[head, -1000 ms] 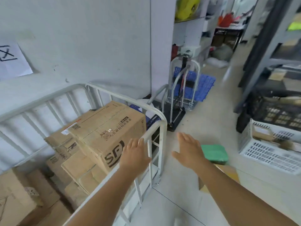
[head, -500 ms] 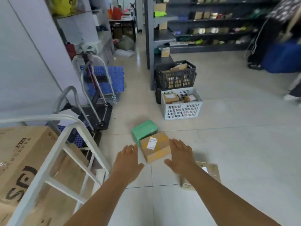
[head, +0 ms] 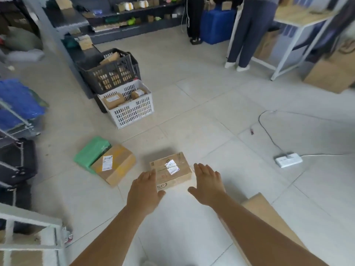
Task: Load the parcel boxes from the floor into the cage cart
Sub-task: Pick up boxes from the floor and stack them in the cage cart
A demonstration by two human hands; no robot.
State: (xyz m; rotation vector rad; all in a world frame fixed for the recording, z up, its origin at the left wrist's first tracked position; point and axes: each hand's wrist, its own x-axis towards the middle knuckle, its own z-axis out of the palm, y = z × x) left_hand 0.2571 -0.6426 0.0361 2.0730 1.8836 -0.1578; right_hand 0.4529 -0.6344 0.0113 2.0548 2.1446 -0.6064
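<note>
Head view has swung from the cage cart (head: 30, 235) to the floor (head: 192, 104); left hand (head: 144, 191) and right hand (head: 208, 184), fingers straight and spread, now flank a taped box (head: 171, 169), not yet gripping, so pickup seems next.

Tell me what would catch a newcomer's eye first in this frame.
Two bare forearms reach down the middle, the left hand and right hand open on either side of a small brown cardboard parcel box on the pale tiled floor. Left of it, a green wrapped parcel lies against a yellow-brown cardboard box.
</note>
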